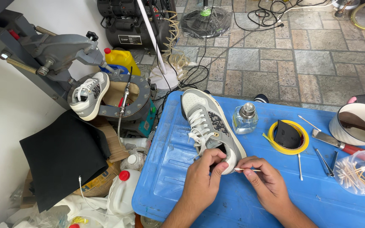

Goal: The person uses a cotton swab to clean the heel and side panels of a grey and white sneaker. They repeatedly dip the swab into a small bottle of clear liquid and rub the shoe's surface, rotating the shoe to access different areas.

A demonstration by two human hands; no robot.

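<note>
Head view, near to far: the left hand (205, 177) is closed around the heel end of a grey-and-white sneaker (210, 126) lying on the blue surface (170, 169), thumb and fingers curled over the collar; the right hand (265, 181) pinches a cotton swab (246, 169) between thumb and forefinger, its tip touching the sneaker's heel. To the right lie loose swabs, metal tweezers (327, 162) and a clear bag of cotton swabs (358, 173). Farther back stand a roll of yellow tape (286, 136) with a dark piece inside it, a small glass bottle (245, 119) just beside the sneaker, a red-handled knife (334, 142) and a white bowl (355, 124). Beyond the surface's left edge, a second sneaker (88, 95) sits on a grey press machine (64, 55), with a yellow jug (121, 59) and a black compressor (127, 21) behind
</note>
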